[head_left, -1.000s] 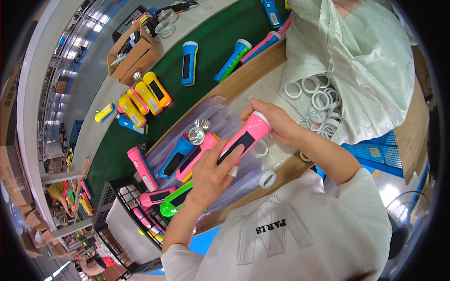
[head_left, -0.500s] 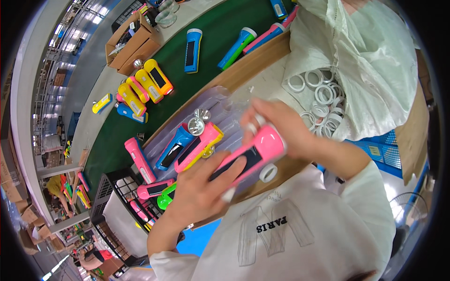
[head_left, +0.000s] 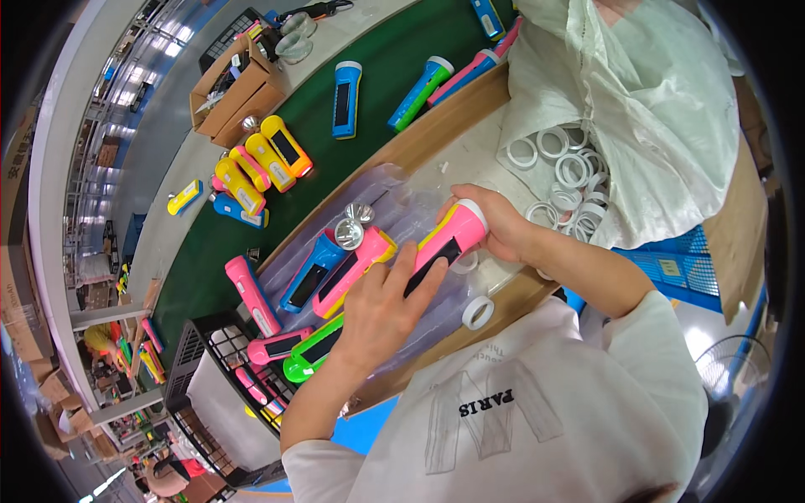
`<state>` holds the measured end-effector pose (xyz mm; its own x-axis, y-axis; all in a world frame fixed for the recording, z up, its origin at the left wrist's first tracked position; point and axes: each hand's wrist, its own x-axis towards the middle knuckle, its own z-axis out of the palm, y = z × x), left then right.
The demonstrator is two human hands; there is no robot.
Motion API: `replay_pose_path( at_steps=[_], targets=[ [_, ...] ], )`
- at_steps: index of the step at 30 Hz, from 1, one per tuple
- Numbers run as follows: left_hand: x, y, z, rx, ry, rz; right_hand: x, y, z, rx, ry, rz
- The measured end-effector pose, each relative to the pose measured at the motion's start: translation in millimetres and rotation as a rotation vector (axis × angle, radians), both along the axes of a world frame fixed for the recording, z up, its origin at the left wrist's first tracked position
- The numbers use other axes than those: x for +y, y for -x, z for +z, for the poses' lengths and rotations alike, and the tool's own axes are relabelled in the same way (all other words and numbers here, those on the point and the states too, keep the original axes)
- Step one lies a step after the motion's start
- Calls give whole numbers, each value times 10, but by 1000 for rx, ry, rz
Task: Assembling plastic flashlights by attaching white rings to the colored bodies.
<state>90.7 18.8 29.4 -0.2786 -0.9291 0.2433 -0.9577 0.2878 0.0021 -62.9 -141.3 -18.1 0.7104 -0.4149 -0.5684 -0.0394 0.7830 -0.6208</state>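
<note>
A pink and yellow flashlight [head_left: 450, 239] with a dark panel is held between my hands, its wide head tilted up to the right. My left hand [head_left: 381, 306] is closed around the lower body. At the head, my right hand [head_left: 501, 225] grips the flashlight from behind and its fingers are partly hidden. A white ring [head_left: 475, 210] sits around the head's end. Below it, a loose white ring [head_left: 478, 313] lies by the tray's near edge. Beside my left hand lie another pink and yellow flashlight [head_left: 352, 272], a blue one [head_left: 314, 272], a green one [head_left: 314, 348] and silver reflector cups [head_left: 350, 233].
A cardboard tray [head_left: 436, 123] with plastic film spans the front. Behind it, a green belt [head_left: 314, 101] carries several flashlights. A white sack [head_left: 637, 126] spills white rings [head_left: 573, 172] on the right. A black crate [head_left: 189, 360] stands left, and a cardboard box [head_left: 239, 88] stands beyond the belt.
Both hands have moved the pink flashlight up and away from my body. A white ring now shows on its head, where none showed before. My right hand has closed around the head.
</note>
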Motion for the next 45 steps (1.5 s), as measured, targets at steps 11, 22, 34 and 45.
replay_pose_path(
  at_steps=[11, 22, 34, 45],
  targets=[
    [274, -133, 361, 1328, -389, -324, 471, 498, 969, -832, 1460, 112],
    [132, -44, -53, 597, -52, 186, -10, -74, -27, 14, 39, 111],
    [2, 126, -302, 884, -138, 304, -176, -57, -67, -17, 293, 11],
    [297, 487, -722, 2941, -726, 134, 141, -11, 57, -534, 90, -125]
  ],
)
